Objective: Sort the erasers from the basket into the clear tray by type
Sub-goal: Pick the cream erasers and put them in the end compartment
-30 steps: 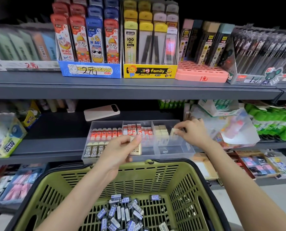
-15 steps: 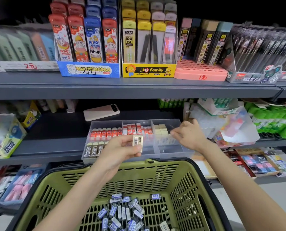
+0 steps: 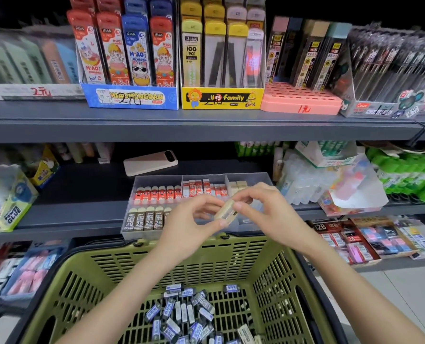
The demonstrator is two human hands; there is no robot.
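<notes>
A beige eraser (image 3: 225,212) is pinched between both hands, just in front of the clear tray (image 3: 156,180) on the middle shelf. My left hand (image 3: 191,227) holds its lower end and my right hand (image 3: 266,214) grips its upper end. The tray holds rows of red-sleeved erasers (image 3: 156,194), red-and-white erasers (image 3: 201,188), 2B erasers (image 3: 144,220) and plain beige erasers (image 3: 238,186) in separate compartments. Below, the green basket (image 3: 231,259) holds several blue-sleeved erasers (image 3: 181,316).
A beige power bank (image 3: 150,163) lies behind the tray. Glue boxes (image 3: 5,204) stand at the left and a crumpled plastic bag (image 3: 342,192) at the right of the shelf. Pencil-lead display boxes (image 3: 221,98) fill the upper shelf.
My right hand drew back from the tray's right compartment and came left to the eraser in my left hand. Both hands now hold it together.
</notes>
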